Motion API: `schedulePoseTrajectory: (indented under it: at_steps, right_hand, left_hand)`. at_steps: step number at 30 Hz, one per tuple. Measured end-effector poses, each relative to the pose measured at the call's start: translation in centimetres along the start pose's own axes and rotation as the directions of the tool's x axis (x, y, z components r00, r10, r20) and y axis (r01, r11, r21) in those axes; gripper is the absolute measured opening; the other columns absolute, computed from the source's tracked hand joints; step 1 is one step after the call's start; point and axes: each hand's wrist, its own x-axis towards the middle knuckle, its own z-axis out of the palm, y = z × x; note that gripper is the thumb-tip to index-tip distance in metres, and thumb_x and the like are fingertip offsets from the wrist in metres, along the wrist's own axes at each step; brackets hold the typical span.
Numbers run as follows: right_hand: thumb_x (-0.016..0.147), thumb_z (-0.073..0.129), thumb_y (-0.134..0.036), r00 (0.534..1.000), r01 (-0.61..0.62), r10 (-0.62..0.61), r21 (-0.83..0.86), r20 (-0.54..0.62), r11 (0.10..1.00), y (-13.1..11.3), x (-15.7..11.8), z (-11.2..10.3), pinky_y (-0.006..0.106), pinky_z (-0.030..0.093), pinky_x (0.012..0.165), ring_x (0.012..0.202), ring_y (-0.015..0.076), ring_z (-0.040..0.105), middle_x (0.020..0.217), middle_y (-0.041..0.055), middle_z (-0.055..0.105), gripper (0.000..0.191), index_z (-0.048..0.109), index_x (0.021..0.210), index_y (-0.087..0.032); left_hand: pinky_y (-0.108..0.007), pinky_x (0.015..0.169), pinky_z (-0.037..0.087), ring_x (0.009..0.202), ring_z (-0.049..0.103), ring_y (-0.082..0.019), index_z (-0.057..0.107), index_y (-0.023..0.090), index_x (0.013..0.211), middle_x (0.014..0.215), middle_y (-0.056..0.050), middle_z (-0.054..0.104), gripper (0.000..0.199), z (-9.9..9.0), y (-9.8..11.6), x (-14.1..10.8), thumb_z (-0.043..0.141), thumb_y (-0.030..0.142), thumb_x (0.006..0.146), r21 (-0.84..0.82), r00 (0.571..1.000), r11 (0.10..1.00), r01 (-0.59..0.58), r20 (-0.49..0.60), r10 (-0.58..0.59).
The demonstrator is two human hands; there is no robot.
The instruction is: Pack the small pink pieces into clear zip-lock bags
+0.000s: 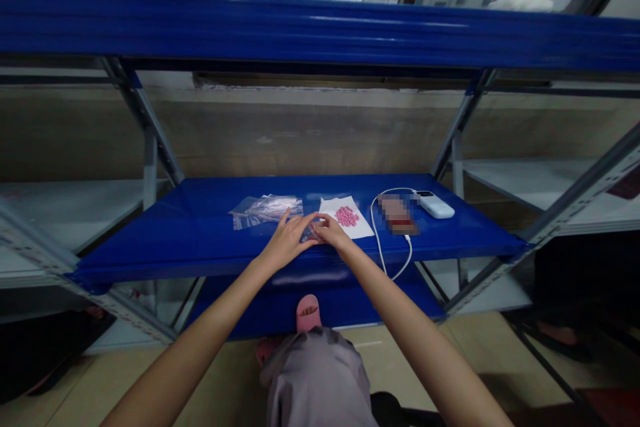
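The small clear plastic bag (310,234) sits at centre frame, held just above the deck of the blue steel shelf (150,243), between the left hand (285,243) and the right hand (333,232); the fingers (316,221) of both hands are closed toward each other on it, the left thumb raised, and the bag appears gripped, though its exact hold is partly hidden; its long axis and facing cannot be determined, since the bag is largely masked by the fingers; the front edge of the shelf runs just below the hands, and both forearms cross it from the lower part of the frame; open deck extends left of the hands and behind them toward the rear edge; a pile of clear zip bags (267,210) lies just upper left of the hands, beside the left thumb; a sheet of white paper (363,227) bearing pink round tablets (347,216) lies just upper right, beside the right hand; further right are a pixelated, unreadable object (397,213) and a white power bank (435,205), whose white cable (375,230) loops over the front edge; the blue upper shelf beam (300,27) spans the top of the frame.
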Motion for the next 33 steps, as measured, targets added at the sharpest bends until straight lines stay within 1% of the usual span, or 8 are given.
schedulePoseTrajectory:
  at_steps: [5, 8, 10, 11, 14, 18, 26, 33]
  right_hand:
    - [0.075, 0.058, -0.029, 0.995, 0.069, -0.07, 0.003, 0.072, 0.998, -0.5, -0.7, -2.6, 0.024, 0.051, 0.061, 0.072, 0.0119, 0.062, 0.093, 0.0035, 0.063, 0.036, 0.052, 0.109, -0.022]
    - [0.077, 0.057, -0.031, 0.959, 0.265, -0.281, -0.27, -0.024, 0.926, -0.7, -0.8, -5.9, 0.027, 0.05, 0.064, 0.077, 0.0145, 0.061, 0.094, 0.005, 0.063, 0.034, 0.055, 0.109, -0.022]
    - [0.075, 0.061, -0.026, 0.88, 0.387, -0.476, -0.578, -0.002, 0.718, -0.7, -0.7, -8.0, 0.03, 0.047, 0.074, 0.083, 0.0166, 0.059, 0.095, 0.0056, 0.064, 0.028, 0.061, 0.102, -0.021]
    - [0.075, 0.061, -0.025, 0.858, 0.373, -0.514, -0.71, 0.018, 0.598, -0.6, -0.6, -8.8, 0.032, 0.046, 0.076, 0.086, 0.0181, 0.058, 0.096, 0.0062, 0.064, 0.025, 0.063, 0.099, -0.021]
    - [0.076, 0.062, -0.027, 0.845, 0.308, -0.519, -0.909, 0.127, 0.28, -0.4, -0.3, -9.8, 0.031, 0.043, 0.076, 0.09, 0.0212, 0.056, 0.096, 0.0067, 0.064, 0.02, 0.068, 0.094, -0.022]
    - [0.079, 0.058, -0.035, 0.834, 0.295, -0.509, -0.952, 0.213, 0.085, -0.4, 0.3, -9.0, 0.029, 0.04, 0.072, 0.09, 0.0209, 0.053, 0.097, 0.0063, 0.064, 0.021, 0.069, 0.094, -0.025]
    - [0.081, 0.056, -0.031, 0.833, 0.296, -0.485, -0.955, 0.266, -0.016, 0.1, 0.9, -8.4, 0.033, 0.035, 0.074, 0.095, 0.0229, 0.05, 0.101, 0.0065, 0.064, 0.018, 0.069, 0.092, -0.024]
    - [0.08, 0.057, -0.028, 0.851, 0.268, -0.479, -0.962, 0.215, 0.046, -0.1, 1.5, -7.7, 0.033, 0.034, 0.073, 0.096, 0.0238, 0.049, 0.103, 0.0083, 0.063, 0.017, 0.068, 0.091, -0.021]
  left_hand:
    - [-0.046, 0.109, 0.016, 0.121, 0.044, -0.022, 0.026, 0.021, 0.136, 0.127, -0.01, 0.052, 0.062, 0.8, -0.8, -0.1, 0.055, 0.026, 0.081, -0.115, 0.997, 0.991, 0.075, -0.006, -0.076]
    - [-0.047, 0.108, 0.018, 0.121, 0.043, -0.022, 0.019, 0.023, 0.139, 0.122, -0.008, 0.055, 0.068, 0.9, -1.2, -0.2, 0.054, 0.024, 0.081, -0.227, 0.995, 0.969, 0.095, 0.008, -0.096]
    - [-0.047, 0.106, 0.02, 0.121, 0.044, -0.023, 0.015, 0.023, 0.139, 0.119, -0.009, 0.056, 0.07, 0.9, -1.3, -0.2, 0.054, 0.023, 0.081, -0.284, 0.995, 0.954, 0.098, 0.003, -0.102]
    - [-0.047, 0.106, 0.02, 0.121, 0.043, -0.023, 0.014, 0.023, 0.139, 0.118, -0.009, 0.056, 0.071, 1.0, -1.3, -0.2, 0.054, 0.022, 0.08, -0.304, 0.995, 0.948, 0.1, 0.001, -0.104]
    - [-0.047, 0.105, 0.021, 0.123, 0.04, -0.024, 0.018, 0.02, 0.136, 0.118, -0.01, 0.056, 0.07, 1.4, -1.2, 0.1, 0.057, 0.022, 0.078, -0.334, 0.993, 0.936, 0.111, 0.01, -0.114]
    - [-0.043, 0.103, 0.028, 0.123, 0.04, -0.025, 0.04, 0.018, 0.115, 0.125, -0.012, 0.048, 0.044, 1.8, -1.3, 0.5, 0.059, 0.023, 0.077, -0.33, 0.989, 0.933, 0.145, 0.027, -0.144]
    - [-0.04, 0.097, 0.036, 0.109, 0.052, -0.022, 0.041, 0.019, 0.104, 0.112, -0.008, 0.056, 0.037, 2.1, -1.6, 0.5, 0.062, 0.025, 0.074, -0.388, 0.982, 0.907, 0.163, -0.024, -0.187]
    - [-0.042, 0.097, 0.034, 0.108, 0.053, -0.023, 0.043, 0.021, 0.106, 0.106, -0.006, 0.06, 0.044, 2.3, -1.8, 0.5, 0.067, 0.026, 0.071, -0.387, 0.98, 0.912, 0.136, -0.084, -0.182]
